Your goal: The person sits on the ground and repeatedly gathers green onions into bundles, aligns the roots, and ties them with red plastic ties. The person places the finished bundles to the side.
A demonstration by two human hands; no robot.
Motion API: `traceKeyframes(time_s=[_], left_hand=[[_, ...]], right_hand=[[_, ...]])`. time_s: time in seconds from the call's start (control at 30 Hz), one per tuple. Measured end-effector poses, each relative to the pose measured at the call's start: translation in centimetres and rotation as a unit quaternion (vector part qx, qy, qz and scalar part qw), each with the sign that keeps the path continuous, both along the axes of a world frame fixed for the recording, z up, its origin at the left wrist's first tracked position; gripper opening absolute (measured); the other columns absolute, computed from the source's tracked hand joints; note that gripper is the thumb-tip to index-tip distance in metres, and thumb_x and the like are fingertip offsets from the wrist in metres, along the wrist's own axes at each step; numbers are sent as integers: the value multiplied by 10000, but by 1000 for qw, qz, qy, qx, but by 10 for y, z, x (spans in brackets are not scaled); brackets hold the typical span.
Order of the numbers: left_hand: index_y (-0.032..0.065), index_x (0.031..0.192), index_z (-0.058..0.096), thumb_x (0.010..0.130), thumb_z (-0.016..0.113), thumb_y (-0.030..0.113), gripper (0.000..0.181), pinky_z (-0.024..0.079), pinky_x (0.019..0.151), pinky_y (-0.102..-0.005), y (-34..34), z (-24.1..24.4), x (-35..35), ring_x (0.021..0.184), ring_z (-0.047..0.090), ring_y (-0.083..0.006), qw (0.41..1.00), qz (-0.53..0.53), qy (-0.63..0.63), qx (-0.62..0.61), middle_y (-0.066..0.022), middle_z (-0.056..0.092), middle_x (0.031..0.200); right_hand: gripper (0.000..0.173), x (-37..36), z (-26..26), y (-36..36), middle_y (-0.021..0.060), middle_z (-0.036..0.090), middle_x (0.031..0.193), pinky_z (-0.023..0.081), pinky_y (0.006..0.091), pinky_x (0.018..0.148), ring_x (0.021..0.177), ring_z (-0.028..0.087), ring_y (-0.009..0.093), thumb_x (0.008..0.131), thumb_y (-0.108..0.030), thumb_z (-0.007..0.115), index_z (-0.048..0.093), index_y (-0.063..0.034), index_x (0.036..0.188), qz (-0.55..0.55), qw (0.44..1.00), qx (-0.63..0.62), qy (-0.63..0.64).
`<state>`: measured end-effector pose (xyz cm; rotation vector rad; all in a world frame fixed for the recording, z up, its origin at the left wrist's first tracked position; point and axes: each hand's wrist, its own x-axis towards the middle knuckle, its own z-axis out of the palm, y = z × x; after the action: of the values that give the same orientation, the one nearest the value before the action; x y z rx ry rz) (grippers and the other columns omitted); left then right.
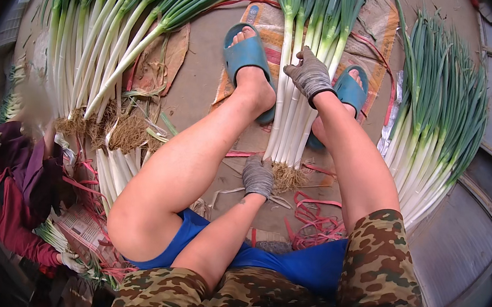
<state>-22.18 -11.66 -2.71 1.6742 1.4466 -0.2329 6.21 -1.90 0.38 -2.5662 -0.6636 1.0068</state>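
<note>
A bundle of long green onions [292,118] lies between my feet, its white stalks toward me and its leaves pointing away. My right hand [312,74], in a grey knit glove with bare fingertips, lies across the upper white stalks, thumb and forefinger bent about them. Down at the root end, my left hand [258,176] in a matching glove presses against the bundle's left side. Its fingers are partly hidden, so its grip is unclear. Tangled brown roots [288,177] stick out beside it. A red plastic strap [246,154] passes under the stalks.
Large onion piles lie at left [99,52] and right [434,115]. Flattened printed sacks [377,14] cover part of the floor. Loose red straps [318,217] tangle near my right leg. A person in a dark red sleeve [18,224] works at lower left. Metal-framed panels [456,247] stand at right.
</note>
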Motion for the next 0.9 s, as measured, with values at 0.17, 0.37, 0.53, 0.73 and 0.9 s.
traceKeyframes(time_s=[0.17, 0.37, 0.53, 0.73, 0.9], left_hand=[[12, 1093, 638, 838, 615, 148, 290, 446, 903, -409, -13, -14, 5, 1012, 590, -360, 997, -38, -62, 31, -235, 619, 1077], [-25, 1093, 644, 849, 573, 146, 306, 485, 809, -364, 1, -41, -1, 884, 652, -295, 999, -23, -37, -8, -190, 683, 1001], [-19, 1084, 653, 848, 608, 154, 296, 490, 785, -343, -7, -30, 20, 836, 662, -252, 994, -109, 5, -29, -169, 700, 954], [-21, 1091, 642, 819, 650, 230, 370, 484, 807, -356, 15, -33, -8, 884, 645, -258, 993, -114, -12, 32, -182, 684, 990], [-32, 1096, 619, 784, 692, 225, 411, 475, 850, -362, 3, 23, 8, 906, 627, -279, 966, -186, 83, 162, -216, 661, 957]], right_hand=[[529, 95, 71, -143, 133, 639, 908, 486, 310, 820, 846, 620, 225, 793, -214, 722, 518, 15, 1224, -91, 994, 57, 4], [470, 152, 174, -403, 176, 662, 1011, 461, 346, 886, 954, 626, 300, 777, -308, 665, 579, -31, 1147, -259, 939, -88, -210], [385, 67, 134, -670, 104, 655, 904, 505, 308, 540, 685, 636, 176, 825, -193, 671, 561, -25, 1154, -444, 862, -190, -155], [527, -6, 96, -611, 173, 636, 1125, 444, 369, 948, 1052, 607, 303, 814, -286, 620, 519, -63, 1280, -397, 892, -174, -129], [494, 6, 92, -584, 179, 640, 1111, 459, 366, 925, 1017, 615, 302, 824, -268, 629, 540, -34, 1250, -381, 885, -213, -164]])
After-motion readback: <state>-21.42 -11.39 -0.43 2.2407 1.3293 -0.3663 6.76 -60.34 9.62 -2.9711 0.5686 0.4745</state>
